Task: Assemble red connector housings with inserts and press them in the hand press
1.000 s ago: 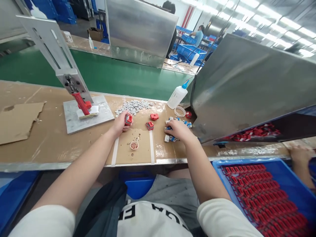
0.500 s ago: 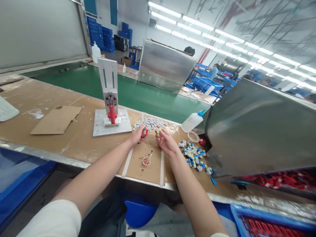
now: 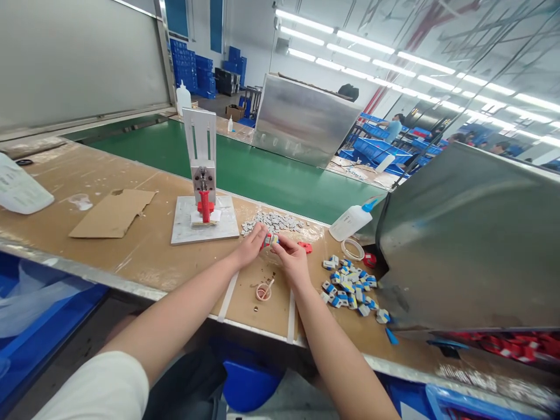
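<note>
My left hand (image 3: 251, 247) is closed around a small red plastic part (image 3: 265, 241). Fingers of my right hand (image 3: 292, 259) pinch a small white-and-yellow block (image 3: 275, 240) with a bit of blue, held against the red part. Where the two pieces meet is partly hidden by fingers. Just beyond my right hand, another red piece (image 3: 305, 248) lies on the table. A small cup (image 3: 263, 292) with a stick in it stands below my hands. To the right lies a heap of white-and-blue blocks (image 3: 349, 283); grey flat pieces (image 3: 275, 221) are spread behind my hands.
A clamp press with a red handle (image 3: 205, 207) stands on a metal plate at left. Behind runs a green conveyor belt (image 3: 280, 175). A white squeeze bottle (image 3: 351, 221) leans by a tape roll (image 3: 352, 249). A metal panel (image 3: 464, 245) bounds the right; cardboard (image 3: 111, 214) lies left.
My hands have come together, bringing the white-and-yellow block up to the red part. The red piece on the table now shows beyond my right hand. The whole view has shifted slightly.
</note>
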A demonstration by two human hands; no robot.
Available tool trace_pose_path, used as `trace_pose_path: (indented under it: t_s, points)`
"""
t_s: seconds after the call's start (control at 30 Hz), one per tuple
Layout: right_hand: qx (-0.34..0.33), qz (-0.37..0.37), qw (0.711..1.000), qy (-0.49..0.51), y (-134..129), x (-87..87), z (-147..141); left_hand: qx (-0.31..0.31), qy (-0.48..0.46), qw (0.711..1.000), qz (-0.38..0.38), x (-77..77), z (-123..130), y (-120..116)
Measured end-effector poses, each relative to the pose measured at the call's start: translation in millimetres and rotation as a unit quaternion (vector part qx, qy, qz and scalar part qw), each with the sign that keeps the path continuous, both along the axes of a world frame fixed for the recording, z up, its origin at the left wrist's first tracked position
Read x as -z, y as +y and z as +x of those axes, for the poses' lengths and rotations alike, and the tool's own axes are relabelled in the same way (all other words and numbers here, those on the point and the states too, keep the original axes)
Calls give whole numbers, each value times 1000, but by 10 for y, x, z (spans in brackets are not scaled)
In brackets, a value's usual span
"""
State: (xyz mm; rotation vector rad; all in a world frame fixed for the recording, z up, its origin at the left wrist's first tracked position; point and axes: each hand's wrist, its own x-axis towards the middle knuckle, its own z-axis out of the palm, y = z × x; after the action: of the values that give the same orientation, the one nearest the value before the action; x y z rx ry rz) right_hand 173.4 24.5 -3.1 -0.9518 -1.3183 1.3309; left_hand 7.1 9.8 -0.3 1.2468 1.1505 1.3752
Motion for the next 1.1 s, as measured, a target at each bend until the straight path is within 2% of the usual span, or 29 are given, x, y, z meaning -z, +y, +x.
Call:
trace_pose_path:
  t_s: [0.13, 0.27, 0.4, 0.57, 0.7, 0.8, 0.87, 0.93, 1.0, 1.1]
  points:
    - [2, 23, 999, -32, 5, 0, -9, -13, 90, 994, 61, -27, 19, -39]
    - [14, 67, 996, -61, 14, 13, -25, -20, 75, 996, 53, -22, 39, -74]
    - [-2, 100, 991, -94, 60, -13, -60, 15, -25, 999, -28, -50, 49, -73]
    - [-31, 180, 970, -159, 155, -215, -170, 65, -208, 971, -100, -225, -102, -126]
    - [-80, 292, 926, -225, 169, -442, -396, 64, -312, 947, -50, -336, -434, -423]
    - [-134, 347, 889, -266, 143, -551, -660, 63, -323, 944, -3, -331, -702, -761]
    - [-155, 332, 893, -261, 147, -589, -887, 47, -309, 950, 22, -294, -860, -947]
    - [-158, 255, 923, -240, 178, -613, -1150, -6, -293, 955, 42, -245, -1018, -1045]
    - [-180, 151, 946, -225, 220, -641, -1419, -100, -284, 952, 56, -202, -1190, -1042]
    - [-257, 22, 941, -220, 253, -737, -1727, -231, -289, 927, 65, -181, -1465, -902]
